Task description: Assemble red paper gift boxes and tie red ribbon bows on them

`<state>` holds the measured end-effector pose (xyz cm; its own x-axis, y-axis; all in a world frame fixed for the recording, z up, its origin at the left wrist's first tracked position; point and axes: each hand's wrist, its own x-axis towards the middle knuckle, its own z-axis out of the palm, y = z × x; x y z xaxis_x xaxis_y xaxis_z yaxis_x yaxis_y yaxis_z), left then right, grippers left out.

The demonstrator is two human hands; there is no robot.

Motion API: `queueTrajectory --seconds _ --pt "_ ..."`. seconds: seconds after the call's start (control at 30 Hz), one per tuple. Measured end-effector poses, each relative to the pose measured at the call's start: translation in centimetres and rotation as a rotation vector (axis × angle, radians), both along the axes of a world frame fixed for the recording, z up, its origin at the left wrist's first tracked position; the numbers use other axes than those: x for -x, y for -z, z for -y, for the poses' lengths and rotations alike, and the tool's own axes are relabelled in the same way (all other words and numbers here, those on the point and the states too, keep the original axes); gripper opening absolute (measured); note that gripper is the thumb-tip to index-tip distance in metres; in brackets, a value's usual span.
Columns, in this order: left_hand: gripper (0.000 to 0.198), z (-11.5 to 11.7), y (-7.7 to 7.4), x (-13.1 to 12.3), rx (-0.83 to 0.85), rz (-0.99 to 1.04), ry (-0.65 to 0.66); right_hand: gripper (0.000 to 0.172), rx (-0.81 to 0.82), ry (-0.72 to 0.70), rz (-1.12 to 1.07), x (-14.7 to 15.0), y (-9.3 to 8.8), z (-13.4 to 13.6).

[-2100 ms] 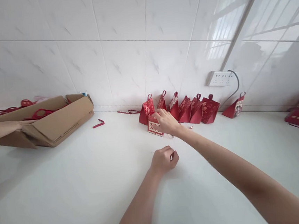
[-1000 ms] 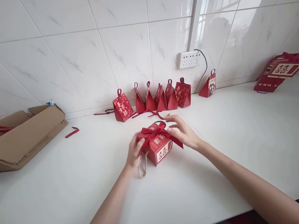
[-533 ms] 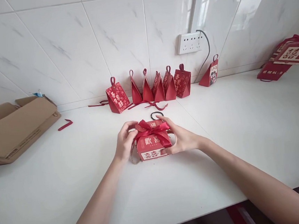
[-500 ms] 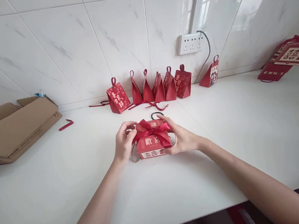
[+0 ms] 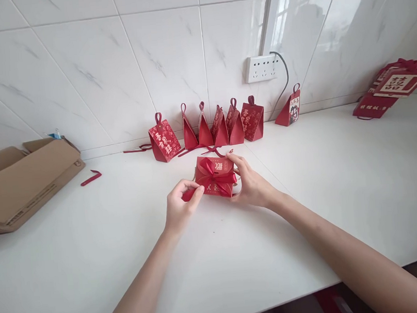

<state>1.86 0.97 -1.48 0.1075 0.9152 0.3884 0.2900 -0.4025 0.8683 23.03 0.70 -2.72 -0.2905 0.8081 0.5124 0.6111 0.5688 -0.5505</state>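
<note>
Gift box (image 5: 224,164) now tipped back, farther from bench (image 5: 94,264) edge; left hand (image 5: 178,210) pinches ribbon tail (image 5: 187,196) (bow (image 5: 213,176) intact); right hand (image 5: 251,187) grips box side, likely bracing it.

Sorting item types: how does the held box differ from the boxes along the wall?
The held box is a squat block; the wall boxes are tall wedges with a top loop. The held box wears a bowed ribbon; the wall boxes show none. The left hand pinches its ribbon and the right hand grips it; the wall boxes stand untouched. All are red.
</note>
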Motion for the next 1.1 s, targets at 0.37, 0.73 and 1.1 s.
queueTrajectory --seconds 0.37,0.73,1.1 --pt "0.022 -0.8 0.3 2.3 -0.642 -0.296 -0.005 0.09 -0.167 -0.055 0.262 -0.7 0.1 -0.2" --pt "0.01 -0.9 1.1 0.4 -0.553 -0.186 0.065 0.096 -0.06 -0.116 0.151 -0.1 0.3 0.1" --pt "0.021 -0.2 0.7 -0.2 -0.074 0.034 -0.016 0.065 0.189 -0.172 -0.262 0.1 -1.3 1.1"
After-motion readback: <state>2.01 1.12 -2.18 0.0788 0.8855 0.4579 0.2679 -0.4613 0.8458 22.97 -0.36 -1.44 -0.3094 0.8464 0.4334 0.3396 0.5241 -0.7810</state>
